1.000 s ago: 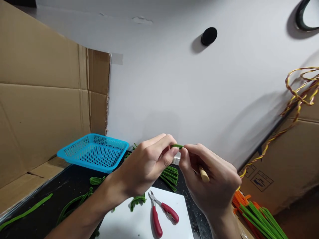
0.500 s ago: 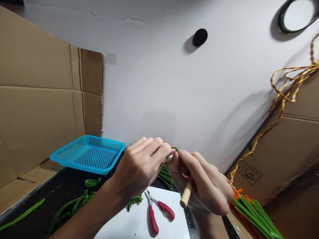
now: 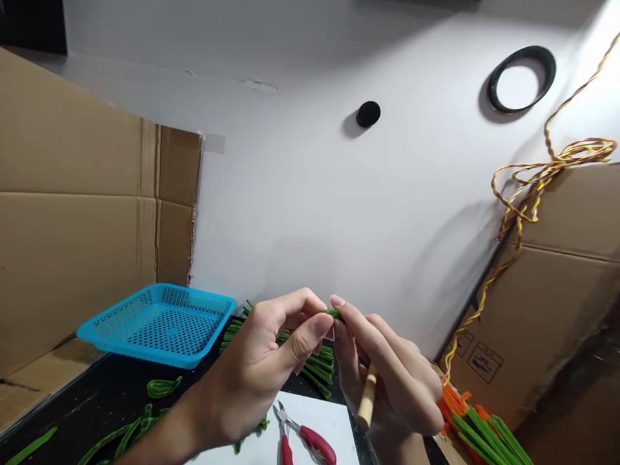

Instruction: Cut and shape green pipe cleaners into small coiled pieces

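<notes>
My left hand (image 3: 276,361) is closed, thumb and fingertips pinching a short piece of green pipe cleaner (image 3: 333,314). At the other end of that piece, the thumb and index fingertip of my right hand (image 3: 392,374) press on it. A round wooden stick (image 3: 367,397) is also tucked in my right palm, its blunt end pointing down toward me. Below the hands, red-handled nippers (image 3: 310,436) lie with jaws apart on a white board (image 3: 346,426). Most of the held piece is covered by fingers.
A blue perforated basket (image 3: 159,323) stands at the left by cardboard (image 3: 72,226). Green pipe cleaners (image 3: 317,368) lie bundled behind the hands, with curled pieces (image 3: 130,433) at lower left. Orange and bright green stems (image 3: 484,429) sit at right, near a twisted yellow cord (image 3: 518,245).
My left hand has turned so its thumb side faces me; earlier its back was up. Both hands still meet at the pipe cleaner. The view has shifted, lowering the basket and nippers in frame.
</notes>
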`<move>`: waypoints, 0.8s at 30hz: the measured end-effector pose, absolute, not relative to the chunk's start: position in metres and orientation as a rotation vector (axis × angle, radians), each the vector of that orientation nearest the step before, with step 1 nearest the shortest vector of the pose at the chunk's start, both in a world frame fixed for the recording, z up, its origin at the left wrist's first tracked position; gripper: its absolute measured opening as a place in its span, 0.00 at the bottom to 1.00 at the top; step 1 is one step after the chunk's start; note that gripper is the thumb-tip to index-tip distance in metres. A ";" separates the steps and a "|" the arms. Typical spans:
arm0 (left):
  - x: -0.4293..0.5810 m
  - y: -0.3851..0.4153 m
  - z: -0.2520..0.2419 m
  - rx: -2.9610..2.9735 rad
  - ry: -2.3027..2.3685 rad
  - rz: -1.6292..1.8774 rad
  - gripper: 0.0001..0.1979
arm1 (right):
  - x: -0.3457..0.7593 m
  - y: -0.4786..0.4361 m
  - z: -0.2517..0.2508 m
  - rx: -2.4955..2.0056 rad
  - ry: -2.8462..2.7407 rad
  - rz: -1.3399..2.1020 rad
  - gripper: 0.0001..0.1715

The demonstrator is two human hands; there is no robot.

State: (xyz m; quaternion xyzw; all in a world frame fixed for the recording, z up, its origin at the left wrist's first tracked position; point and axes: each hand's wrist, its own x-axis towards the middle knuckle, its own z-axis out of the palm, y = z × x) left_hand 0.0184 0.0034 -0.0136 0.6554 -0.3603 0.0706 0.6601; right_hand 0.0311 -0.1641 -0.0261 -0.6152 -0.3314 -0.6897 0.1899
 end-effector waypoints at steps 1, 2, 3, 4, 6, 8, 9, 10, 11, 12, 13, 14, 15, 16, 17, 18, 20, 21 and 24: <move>0.020 0.002 -0.014 1.493 -0.825 0.235 0.15 | 0.031 -0.164 -0.026 -1.746 -0.931 -1.920 0.13; 0.021 0.001 -0.015 1.510 -0.836 0.341 0.13 | 0.032 -0.165 -0.026 -1.761 -0.938 -1.906 0.13; 0.023 0.001 -0.016 1.533 -0.851 0.480 0.11 | 0.032 -0.166 -0.026 -1.780 -0.946 -1.894 0.13; 0.024 0.000 -0.016 1.562 -0.875 0.648 0.09 | 0.033 -0.167 -0.025 -1.795 -0.955 -1.889 0.13; 0.026 0.001 -0.018 1.630 -0.945 1.014 0.05 | 0.036 -0.169 -0.026 -1.834 -0.971 -1.867 0.13; 0.027 0.003 -0.020 1.710 -1.016 1.314 0.04 | 0.038 -0.171 -0.026 -1.856 -0.994 -1.829 0.13; 0.028 0.004 -0.021 1.745 -1.048 1.413 0.05 | 0.038 -0.171 -0.026 -1.850 -1.003 -1.813 0.14; 0.029 0.005 -0.022 1.767 -1.075 1.482 0.06 | 0.038 -0.171 -0.026 -1.841 -1.012 -1.804 0.14; 0.029 0.006 -0.023 1.775 -1.097 1.529 0.07 | 0.038 -0.171 -0.026 -1.837 -1.014 -1.803 0.14; 0.030 0.006 -0.024 1.769 -1.114 1.563 0.07 | 0.037 -0.170 -0.026 -1.833 -1.015 -1.808 0.13; 0.031 0.007 -0.025 1.756 -1.130 1.589 0.08 | 0.036 -0.170 -0.026 -1.833 -1.017 -1.810 0.12; 0.032 0.007 -0.026 1.744 -1.137 1.611 0.09 | 0.035 -0.170 -0.026 -1.836 -1.022 -1.805 0.11; 0.033 0.007 -0.026 1.737 -1.139 1.626 0.09 | 0.035 -0.169 -0.025 -1.833 -1.032 -1.804 0.10; 0.034 0.007 -0.027 1.735 -1.139 1.632 0.10 | 0.034 -0.169 -0.025 -1.830 -1.038 -1.802 0.10; 0.034 0.007 -0.027 1.737 -1.136 1.636 0.10 | 0.034 -0.169 -0.025 -1.823 -1.041 -1.802 0.09; 0.034 0.006 -0.027 1.740 -1.131 1.639 0.11 | 0.034 -0.169 -0.025 -1.820 -1.045 -1.804 0.10; 0.034 0.006 -0.028 1.752 -1.120 1.644 0.10 | 0.034 -0.169 -0.025 -1.826 -1.041 -1.815 0.10; 0.033 0.007 -0.028 1.755 -1.120 1.655 0.11 | 0.034 -0.169 -0.025 -1.832 -1.037 -1.824 0.10; 0.034 0.008 -0.030 1.798 -1.124 1.646 0.12 | 0.034 -0.170 -0.024 -1.854 -1.036 -1.827 0.11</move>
